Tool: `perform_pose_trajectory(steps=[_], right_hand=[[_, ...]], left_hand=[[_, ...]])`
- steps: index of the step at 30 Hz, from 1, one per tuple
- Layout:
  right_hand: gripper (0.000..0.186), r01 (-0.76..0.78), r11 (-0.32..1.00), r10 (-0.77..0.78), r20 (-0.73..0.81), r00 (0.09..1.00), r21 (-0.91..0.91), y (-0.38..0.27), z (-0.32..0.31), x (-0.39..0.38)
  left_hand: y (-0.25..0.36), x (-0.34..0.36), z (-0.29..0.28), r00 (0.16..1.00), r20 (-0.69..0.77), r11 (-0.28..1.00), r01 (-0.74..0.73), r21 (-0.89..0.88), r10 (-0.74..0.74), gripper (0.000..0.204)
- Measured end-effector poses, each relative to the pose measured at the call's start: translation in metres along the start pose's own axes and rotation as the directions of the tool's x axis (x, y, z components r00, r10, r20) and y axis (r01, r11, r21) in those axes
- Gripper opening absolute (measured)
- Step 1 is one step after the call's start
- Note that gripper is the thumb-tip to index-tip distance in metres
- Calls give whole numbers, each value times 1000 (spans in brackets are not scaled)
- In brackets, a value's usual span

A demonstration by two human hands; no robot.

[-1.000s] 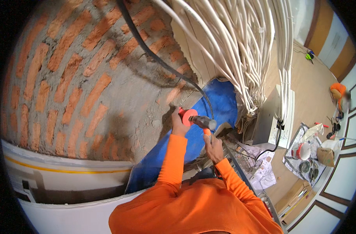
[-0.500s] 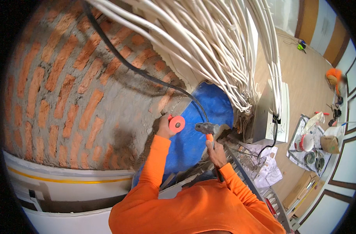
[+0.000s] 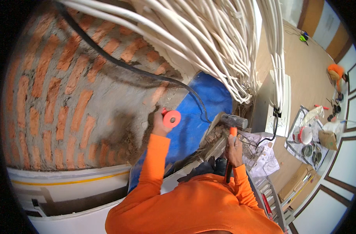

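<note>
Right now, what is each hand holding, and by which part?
Left hand: a chisel, by the grip behind its red guard. Right hand: a hammer, high on its handle.

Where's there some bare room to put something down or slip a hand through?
Setting down: the floor between the white cables and the co-worker looks open. For a hand: the blue sheet between the red-guarded tool and the black cable. Crowded: right of the white box, where a bucket and tins sit close.
</note>
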State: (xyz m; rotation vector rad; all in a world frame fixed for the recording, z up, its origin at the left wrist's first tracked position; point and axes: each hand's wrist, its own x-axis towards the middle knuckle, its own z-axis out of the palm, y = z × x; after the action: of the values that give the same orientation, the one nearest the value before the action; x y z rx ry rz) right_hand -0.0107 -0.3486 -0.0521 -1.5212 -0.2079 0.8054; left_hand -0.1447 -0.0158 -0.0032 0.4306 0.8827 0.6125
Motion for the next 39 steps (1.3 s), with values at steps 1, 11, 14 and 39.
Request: perform_pose_trajectory(steps=[1,11,14,39], right_hand=[[48,-28,999,28,-8,1000,26,-8,4,-1],[44,-49,964,52,-2,999,261,-22,-11,3],[44,-27,983,36,-52,998,180,10,-23,6],[45,95,985,-39,346,937,-145,-47,86,-91]], left_hand=[[-4,7,-4,999,-11,997,-48,61,49,24],[9,-85,-31,982,-74,964,-155,217,174,18],[45,-91,-36,970,-138,934,-146,327,200,19],[30,-49,-9,855,355,790,-99,-605,379,13]])
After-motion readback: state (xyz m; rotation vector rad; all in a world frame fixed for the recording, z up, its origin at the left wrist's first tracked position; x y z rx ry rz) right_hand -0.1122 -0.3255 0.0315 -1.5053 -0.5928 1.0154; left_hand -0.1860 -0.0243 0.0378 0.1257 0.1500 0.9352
